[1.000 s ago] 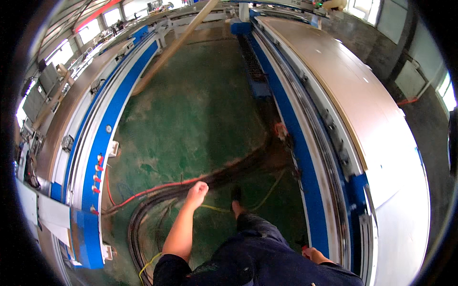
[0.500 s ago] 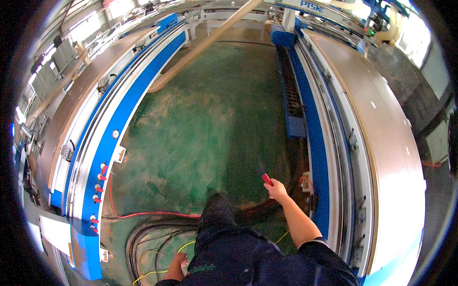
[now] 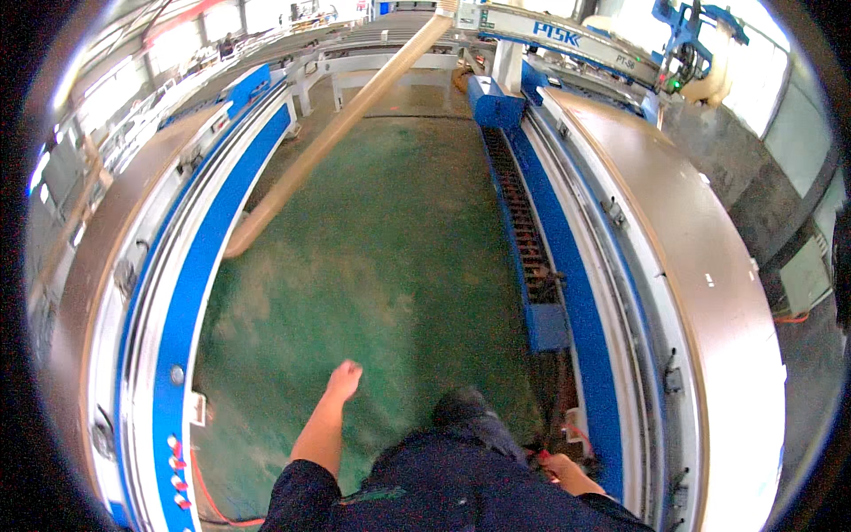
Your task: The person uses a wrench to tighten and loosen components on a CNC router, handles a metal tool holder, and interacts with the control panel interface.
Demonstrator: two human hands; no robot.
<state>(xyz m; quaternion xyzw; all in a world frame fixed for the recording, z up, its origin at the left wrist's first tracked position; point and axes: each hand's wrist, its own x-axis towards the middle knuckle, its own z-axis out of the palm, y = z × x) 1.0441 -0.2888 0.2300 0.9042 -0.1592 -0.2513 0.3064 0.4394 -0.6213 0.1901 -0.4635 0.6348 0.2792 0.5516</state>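
Note:
My left hand (image 3: 345, 379) is swung forward over the green floor (image 3: 355, 293), its fingers curled closed. Whatever it may hold is hidden. Low at my right side, my right hand (image 3: 563, 471) is closed round a red-handled tool (image 3: 540, 457). Only a small red part of that tool shows now; its tip is too dark to make out. Neither hand touches the machine beds to the sides. One dark-clad leg (image 3: 465, 410) is stepping forward between the hands.
Long blue-and-white machine rails run along the left (image 3: 199, 275) and right (image 3: 594, 319). A brown panel (image 3: 683, 195) lies on the right bed. A cable chain (image 3: 519, 213) follows the right rail. A tan hose (image 3: 337, 133) slants down to the floor; a gantry (image 3: 567, 40) spans far right.
I have moved forward along the aisle. My left hand has swung up and forward, while my right hand with the red-handled tool has dropped back to my side.

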